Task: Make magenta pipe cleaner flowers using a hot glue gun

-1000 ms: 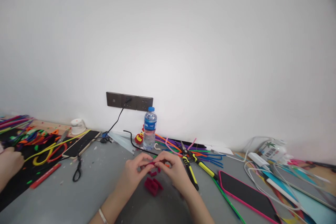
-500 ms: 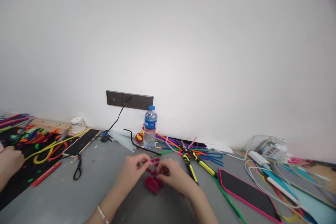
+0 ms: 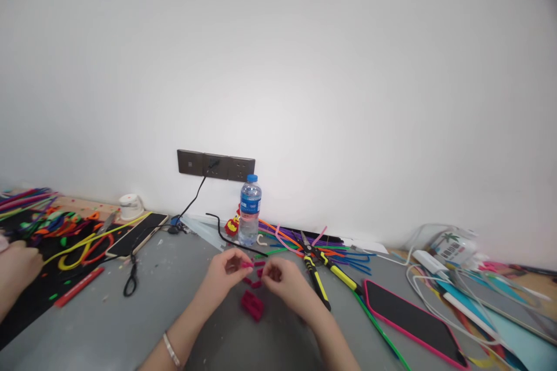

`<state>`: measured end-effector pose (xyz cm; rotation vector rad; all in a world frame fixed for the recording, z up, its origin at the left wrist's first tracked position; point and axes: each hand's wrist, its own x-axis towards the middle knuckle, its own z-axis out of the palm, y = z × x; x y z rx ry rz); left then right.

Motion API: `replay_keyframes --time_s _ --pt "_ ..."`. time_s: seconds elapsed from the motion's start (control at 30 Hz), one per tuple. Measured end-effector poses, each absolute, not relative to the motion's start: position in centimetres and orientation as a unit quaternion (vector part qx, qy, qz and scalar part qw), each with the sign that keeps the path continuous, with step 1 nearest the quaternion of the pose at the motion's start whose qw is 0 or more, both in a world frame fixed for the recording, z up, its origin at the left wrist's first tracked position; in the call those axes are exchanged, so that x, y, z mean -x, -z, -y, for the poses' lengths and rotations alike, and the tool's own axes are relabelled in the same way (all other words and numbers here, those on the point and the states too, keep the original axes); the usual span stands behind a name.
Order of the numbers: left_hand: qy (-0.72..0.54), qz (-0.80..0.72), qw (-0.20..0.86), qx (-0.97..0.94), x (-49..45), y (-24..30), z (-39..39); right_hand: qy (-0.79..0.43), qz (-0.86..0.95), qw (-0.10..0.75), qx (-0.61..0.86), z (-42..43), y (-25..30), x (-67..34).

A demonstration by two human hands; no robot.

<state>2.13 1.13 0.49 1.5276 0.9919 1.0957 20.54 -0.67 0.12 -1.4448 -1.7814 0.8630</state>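
Note:
My left hand (image 3: 224, 274) is closed in a pinch on a short magenta pipe cleaner piece (image 3: 247, 265). Opposite it, my right hand (image 3: 285, 282) has its thumb and fingertips pressed together; what they hold, if anything, is too small to make out. Between the hands, several short magenta pipe cleaner pieces (image 3: 256, 284) lie on the grey table. A fuzzy magenta bundle (image 3: 252, 305) rests just below them, touched by neither hand.
A water bottle (image 3: 249, 211) stands behind my hands, beside a red and yellow figure (image 3: 232, 225). Yellow-black pliers (image 3: 319, 281), colourful pipe cleaners (image 3: 348, 256) and a pink-cased phone (image 3: 413, 324) lie rightward. At left are another phone (image 3: 137, 236), scissors (image 3: 98, 243) and another person's hand (image 3: 21, 266).
My right hand has lifted slightly away from the magenta bundle, which now shows more fully. My left hand keeps its pinch and has drawn back a little to the left.

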Motion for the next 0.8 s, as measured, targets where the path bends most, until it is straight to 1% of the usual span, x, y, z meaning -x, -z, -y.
replay_keyframes --time_s 0.07,0.13,0.23,0.3,0.63,0.8 --pt "-0.469 -0.391 0.535 -0.584 -2.1 -0.9 -0.9 -0.402 0.622 0.403 0.539 0.4 -0.5 -20.8" --pt "-0.470 -0.383 0.576 -0.548 -2.2 -1.2 -0.7 -0.491 0.557 0.441 0.503 0.3 -0.8 -20.8" --pt "-0.450 -0.378 0.623 -0.516 -2.3 -1.1 -0.6 -0.605 0.477 0.463 0.438 0.4 -1.0 -20.3" --pt "-0.439 -0.372 0.644 -0.504 -2.4 -0.8 -0.6 -0.640 0.446 0.470 0.413 0.6 -1.0 -19.7" --pt "-0.419 -0.359 0.677 -0.486 -2.5 -0.7 -0.5 -0.672 0.398 0.484 0.394 0.6 -0.7 -18.6" --pt "-0.434 -0.356 0.673 -0.482 -2.6 -0.9 -0.5 -0.675 0.401 0.473 0.399 0.7 -0.6 -18.6"
